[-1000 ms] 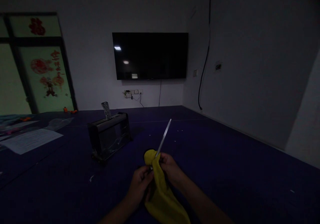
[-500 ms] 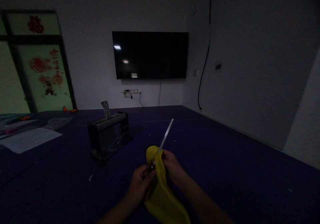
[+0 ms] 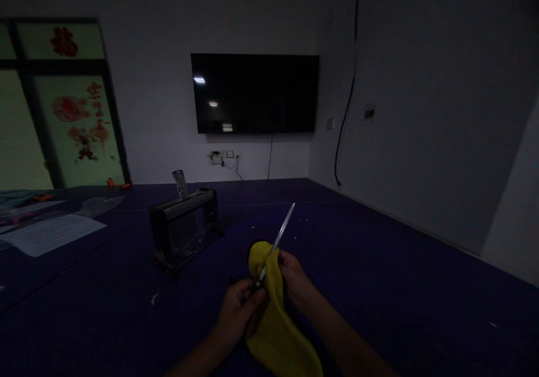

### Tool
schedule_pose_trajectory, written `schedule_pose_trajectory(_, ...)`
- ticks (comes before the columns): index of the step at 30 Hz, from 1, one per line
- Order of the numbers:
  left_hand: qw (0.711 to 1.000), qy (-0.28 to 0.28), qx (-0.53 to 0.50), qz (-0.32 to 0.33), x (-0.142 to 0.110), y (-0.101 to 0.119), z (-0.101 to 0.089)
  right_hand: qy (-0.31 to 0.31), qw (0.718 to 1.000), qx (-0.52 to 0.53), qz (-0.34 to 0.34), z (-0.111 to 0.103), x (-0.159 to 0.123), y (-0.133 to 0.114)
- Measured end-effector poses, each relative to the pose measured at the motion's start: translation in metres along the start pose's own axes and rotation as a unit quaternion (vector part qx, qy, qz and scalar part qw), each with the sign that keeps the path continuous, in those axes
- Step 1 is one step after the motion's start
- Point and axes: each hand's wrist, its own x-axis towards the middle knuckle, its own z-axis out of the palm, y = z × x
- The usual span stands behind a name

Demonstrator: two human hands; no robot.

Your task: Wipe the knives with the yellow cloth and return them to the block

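In the dim room my left hand (image 3: 238, 309) is closed around the dark handle end of a thin metal rod, perhaps a screwdriver (image 3: 281, 233), whose shaft points up and away to the right. My right hand (image 3: 295, 278) pinches a yellow cloth (image 3: 273, 321) against the lower part of the shaft. The cloth bunches above my fingers and hangs down between my forearms toward the bottom edge.
A dark box-shaped appliance (image 3: 184, 228) with a small object (image 3: 179, 184) standing on top sits on the dark blue floor (image 3: 379, 276) to the left. Papers (image 3: 50, 232) lie far left. A black TV (image 3: 255, 93) hangs on the far wall, a cable (image 3: 347, 96) on the right wall.
The rod and both hands have drifted slightly right and down. The cloth has slid a little along the shaft.
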Motion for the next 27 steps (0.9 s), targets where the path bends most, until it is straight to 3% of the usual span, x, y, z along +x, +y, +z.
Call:
schedule_pose_trajectory(8, 1.000, 0.024, -0.016, 0.006, -0.0019, 0.0073, 0.0018, -0.011, 0.999, 0.015, 0.029, 0.0034, -0.0044, 0.0033)
schedule_pose_trajectory(17, 0.999, 0.019, -0.044, -0.021, -0.0024, 0.0058, 0.0031, -0.085, 0.994, 0.035, 0.056, 0.0043, -0.0080, 0.0038)
schedule_pose_trajectory(27, 0.999, 0.010, -0.048, -0.019, -0.0007, 0.0026, 0.0023, -0.080, 0.994, 0.041, 0.058, 0.0019, -0.0069, 0.0051)
